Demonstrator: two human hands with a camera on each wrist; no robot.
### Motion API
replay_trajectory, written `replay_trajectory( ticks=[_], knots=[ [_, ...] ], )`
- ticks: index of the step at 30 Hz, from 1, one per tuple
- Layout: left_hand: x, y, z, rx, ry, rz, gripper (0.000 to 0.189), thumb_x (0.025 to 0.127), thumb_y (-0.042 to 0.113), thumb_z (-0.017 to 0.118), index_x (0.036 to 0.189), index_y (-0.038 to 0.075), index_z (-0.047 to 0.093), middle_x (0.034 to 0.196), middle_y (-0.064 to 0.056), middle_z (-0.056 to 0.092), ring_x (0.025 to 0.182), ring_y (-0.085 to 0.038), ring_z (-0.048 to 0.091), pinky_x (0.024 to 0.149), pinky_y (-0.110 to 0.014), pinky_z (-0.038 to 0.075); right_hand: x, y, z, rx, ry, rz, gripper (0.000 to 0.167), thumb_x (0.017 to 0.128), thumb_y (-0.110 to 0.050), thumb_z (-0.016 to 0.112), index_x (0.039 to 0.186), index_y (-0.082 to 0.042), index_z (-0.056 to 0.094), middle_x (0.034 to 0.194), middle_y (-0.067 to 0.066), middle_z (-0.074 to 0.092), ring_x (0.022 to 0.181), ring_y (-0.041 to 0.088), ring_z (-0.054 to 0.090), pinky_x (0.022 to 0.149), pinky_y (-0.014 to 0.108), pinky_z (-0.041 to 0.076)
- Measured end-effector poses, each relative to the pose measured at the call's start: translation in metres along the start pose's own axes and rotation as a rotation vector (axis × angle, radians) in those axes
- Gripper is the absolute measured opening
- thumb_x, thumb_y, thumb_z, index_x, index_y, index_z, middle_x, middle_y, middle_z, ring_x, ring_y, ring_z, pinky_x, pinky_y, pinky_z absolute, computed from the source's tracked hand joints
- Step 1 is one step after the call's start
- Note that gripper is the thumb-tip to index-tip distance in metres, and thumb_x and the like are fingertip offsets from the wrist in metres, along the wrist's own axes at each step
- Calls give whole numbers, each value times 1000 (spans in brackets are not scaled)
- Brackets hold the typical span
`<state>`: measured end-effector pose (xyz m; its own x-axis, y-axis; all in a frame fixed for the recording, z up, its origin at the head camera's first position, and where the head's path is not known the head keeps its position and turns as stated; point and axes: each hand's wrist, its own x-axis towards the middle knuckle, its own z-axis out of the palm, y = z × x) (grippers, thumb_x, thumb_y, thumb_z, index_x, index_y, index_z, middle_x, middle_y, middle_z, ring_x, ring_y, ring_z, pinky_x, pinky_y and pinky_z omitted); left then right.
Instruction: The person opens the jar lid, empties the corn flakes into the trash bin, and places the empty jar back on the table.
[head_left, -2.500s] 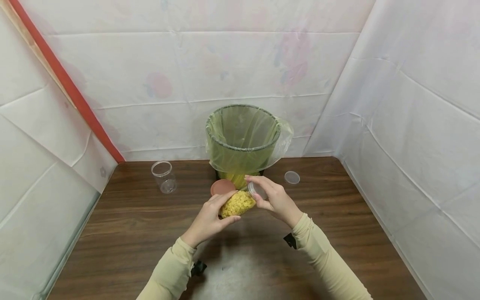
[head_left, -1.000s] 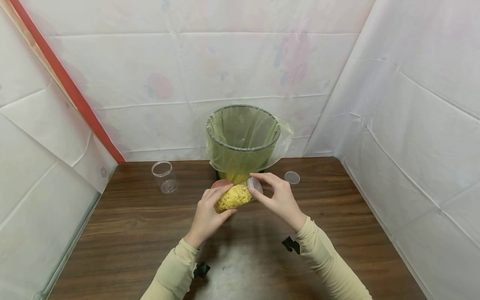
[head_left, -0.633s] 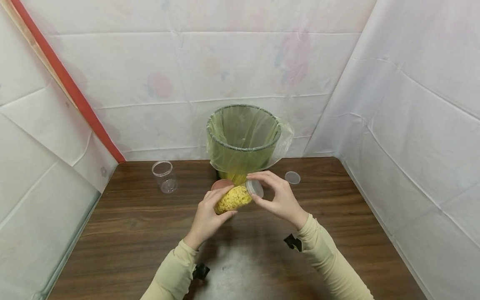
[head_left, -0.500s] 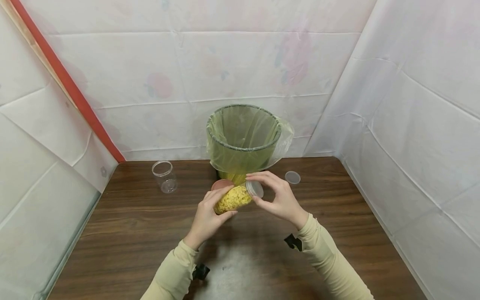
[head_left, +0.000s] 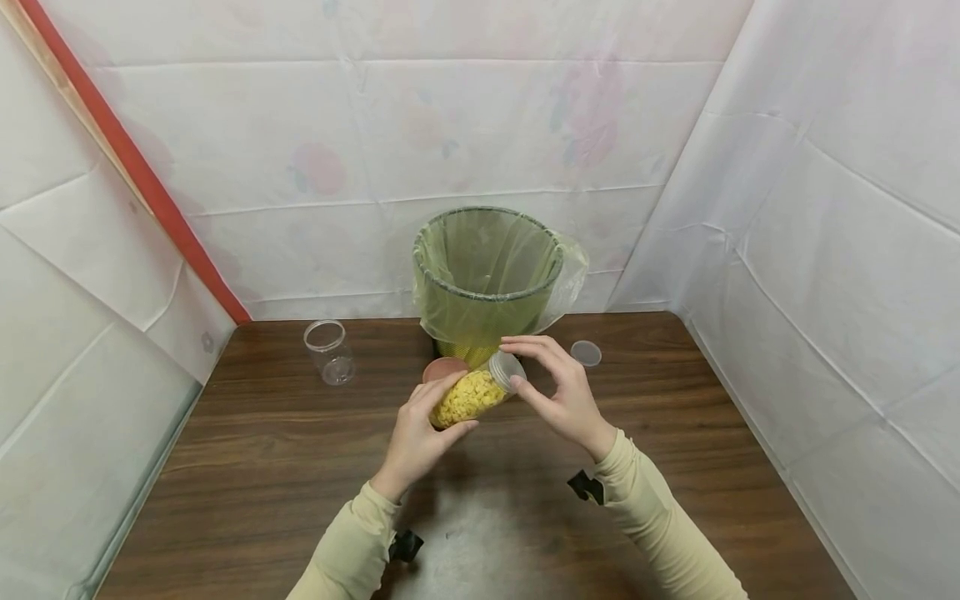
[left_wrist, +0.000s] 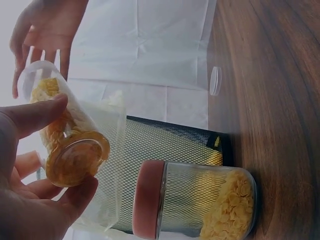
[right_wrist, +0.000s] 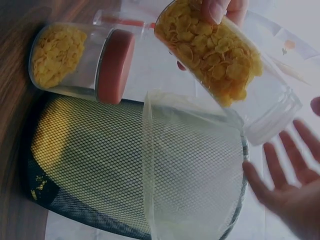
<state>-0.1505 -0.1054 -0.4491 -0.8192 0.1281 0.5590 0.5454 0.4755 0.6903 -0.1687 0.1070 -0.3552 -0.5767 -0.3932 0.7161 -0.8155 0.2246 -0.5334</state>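
Note:
My left hand (head_left: pixel 420 425) grips a clear jar of corn flakes (head_left: pixel 467 398), tilted with its mouth up and to the right. In the left wrist view the round jar bottom faces me, thumb and fingers around the body. The flakes fill the lower part, and the neck end is see-through. My right hand (head_left: pixel 558 396) is at the jar's mouth with its fingers extended. In the right wrist view those fingers (right_wrist: pixel 277 165) spread just past the rim. Behind the held jar stands a pink-lidded jar (right_wrist: pixel 115 65), partly full of flakes.
A mesh waste bin (head_left: pixel 487 296) with a pale green liner stands at the back, behind the hands. An uncovered clear jar (head_left: pixel 330 354) is at the back left. A clear round lid (head_left: pixel 586 353) lies right of the bin. White sheets (head_left: pixel 450 125) border the table.
The held jar has shifted slightly left, its neck turned up and more of it showing. My right fingers, earlier curved around the neck, have straightened and lifted a little.

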Motion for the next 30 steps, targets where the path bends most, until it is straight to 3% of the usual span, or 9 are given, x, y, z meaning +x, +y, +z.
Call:
replay_trajectory(
  ticks=[5, 9, 12, 16, 21, 26, 30],
  knots=[
    [-1, 2, 3, 1, 9, 11, 69, 67, 17, 86, 130, 16, 57, 124, 1, 62, 106, -19, 56, 86, -39, 45, -6, 13, 9, -33, 33, 163, 37, 85, 1, 65, 121, 2, 58, 119, 17, 60, 108, 30, 58, 87, 38, 51],
    [-2, 3, 5, 6, 26, 17, 70, 66, 14, 86, 129, 13, 58, 121, 1, 63, 103, -19, 55, 84, -39, 45, -12, 24, 16, -44, 34, 283, 37, 89, -12, 65, 125, -10, 58, 118, 9, 60, 107, 22, 59, 83, 39, 54],
    [-2, 4, 6, 19, 45, 13, 71, 65, 14, 87, 129, 17, 57, 119, 1, 62, 99, -17, 53, 83, -37, 45, -13, 25, 19, -56, 37, 347, 35, 90, -22, 65, 124, -18, 59, 116, 5, 62, 105, 15, 60, 83, 35, 54],
    [-1, 4, 6, 45, 62, 14, 73, 64, 14, 87, 129, 22, 56, 118, 1, 62, 98, -17, 52, 82, -37, 44, -13, 24, 21, -23, 27, 393, 33, 91, -29, 64, 122, -19, 61, 111, 1, 63, 99, 12, 61, 79, 32, 55],
    [-2, 5, 5, 54, 56, 8, 72, 64, 14, 87, 129, 20, 56, 117, -1, 62, 101, -19, 54, 83, -40, 46, -13, 24, 23, 4, 18, 357, 33, 90, -25, 65, 122, -14, 63, 114, 2, 63, 101, 14, 62, 80, 35, 56],
    [-3, 6, 4, 25, 39, -12, 70, 66, 12, 86, 129, 17, 56, 118, -2, 61, 104, -18, 56, 84, -41, 48, -15, 28, 22, 25, -8, 250, 35, 90, -16, 65, 124, -10, 62, 119, 10, 62, 107, 19, 62, 82, 36, 56],
    [-4, 5, 5, 0, 29, -20, 70, 66, 12, 86, 129, 14, 56, 119, -2, 61, 104, -18, 57, 84, -41, 48, -14, 31, 19, 3, -38, 159, 36, 89, -12, 65, 125, -9, 61, 121, 7, 63, 109, 18, 60, 82, 33, 55]
  ],
)
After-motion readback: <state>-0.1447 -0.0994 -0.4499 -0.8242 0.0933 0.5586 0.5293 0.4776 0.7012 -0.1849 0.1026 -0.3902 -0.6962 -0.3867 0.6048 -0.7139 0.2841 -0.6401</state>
